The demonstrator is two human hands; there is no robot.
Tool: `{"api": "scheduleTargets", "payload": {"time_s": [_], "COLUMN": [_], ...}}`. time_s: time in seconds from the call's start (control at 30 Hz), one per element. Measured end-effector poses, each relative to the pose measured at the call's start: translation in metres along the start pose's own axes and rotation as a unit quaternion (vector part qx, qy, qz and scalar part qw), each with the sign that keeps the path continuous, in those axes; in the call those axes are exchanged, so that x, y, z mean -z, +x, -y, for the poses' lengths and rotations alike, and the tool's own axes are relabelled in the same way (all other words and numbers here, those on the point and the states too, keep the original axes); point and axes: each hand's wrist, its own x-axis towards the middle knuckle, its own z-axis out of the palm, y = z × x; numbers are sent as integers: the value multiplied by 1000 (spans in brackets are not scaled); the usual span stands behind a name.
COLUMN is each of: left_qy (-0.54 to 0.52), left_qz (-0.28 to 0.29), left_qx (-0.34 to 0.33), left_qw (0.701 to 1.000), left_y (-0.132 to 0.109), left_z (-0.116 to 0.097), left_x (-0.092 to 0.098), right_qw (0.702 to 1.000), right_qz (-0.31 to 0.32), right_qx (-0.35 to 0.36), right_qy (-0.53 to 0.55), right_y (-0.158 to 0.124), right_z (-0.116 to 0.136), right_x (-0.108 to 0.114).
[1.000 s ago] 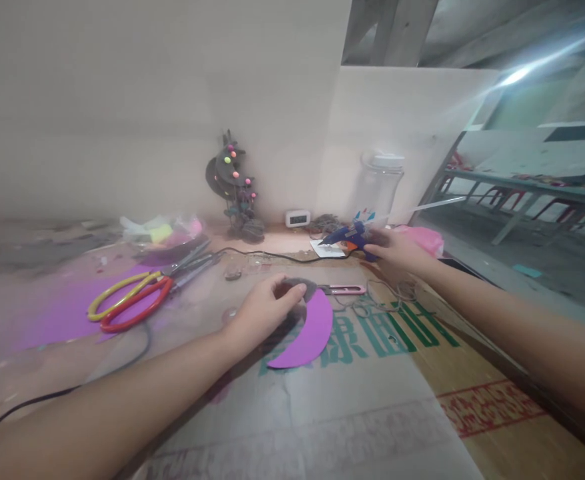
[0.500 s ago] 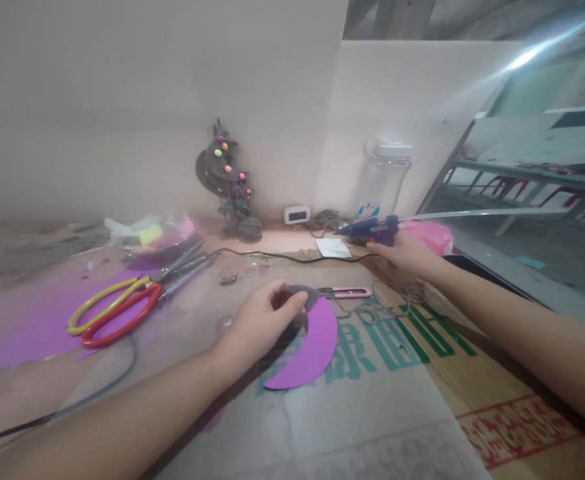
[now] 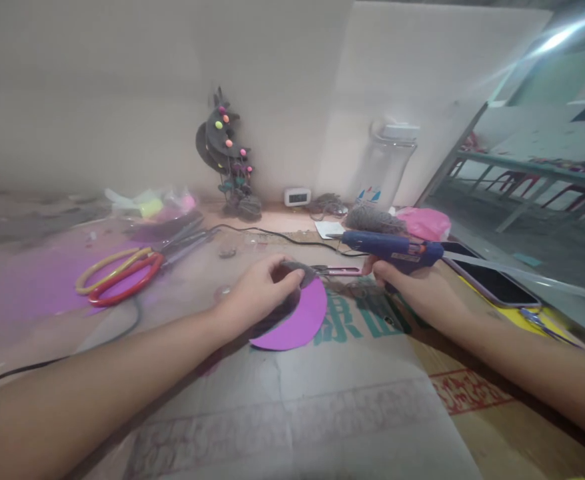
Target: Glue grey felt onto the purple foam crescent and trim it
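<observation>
My left hand [image 3: 265, 287] pinches the upper tip of a purple crescent cutout [image 3: 300, 323], where a grey fuzzy covering [image 3: 306, 272] shows between thumb and fingers. In my right hand [image 3: 412, 293] is a blue hot glue gun [image 3: 385, 245], its nozzle pointing left and a long clear glue stick [image 3: 517, 270] sticking out of its back. The fingers wrap its handle. Pink-handled thread snips [image 3: 340, 271] lie on the cardboard between both hands, partly hidden behind the right fingers.
Scissors [image 3: 122, 280] with red and yellow handles lie left on purple sheet. A decorated grey crescent ornament [image 3: 225, 150] stands against the wall beside a small digital clock [image 3: 297, 197]. Behind the glue gun are grey yarn [image 3: 375, 220], a clear bottle [image 3: 385, 167] and a pink bag [image 3: 425, 223]. A phone [image 3: 497, 277] lies right.
My right hand has lifted the glue gun and brought it nearer, uncovering the grey yarn. The left hand still holds the crescent. The view has tilted slightly downward.
</observation>
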Motion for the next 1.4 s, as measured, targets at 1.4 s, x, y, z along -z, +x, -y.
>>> {"api": "scheduleTargets", "payload": {"time_s": [1.4], "left_qy": [-79], "left_qz": [-32], "left_qx": [-28], "left_qw": [996], "left_y": [2], "left_z": [7], "left_x": [-2], "right_qw": [994], "right_qz": [35], "right_qx": [79], "right_qy": [74], "right_y": [-11], "right_z": [8], "right_x": [-12]}}
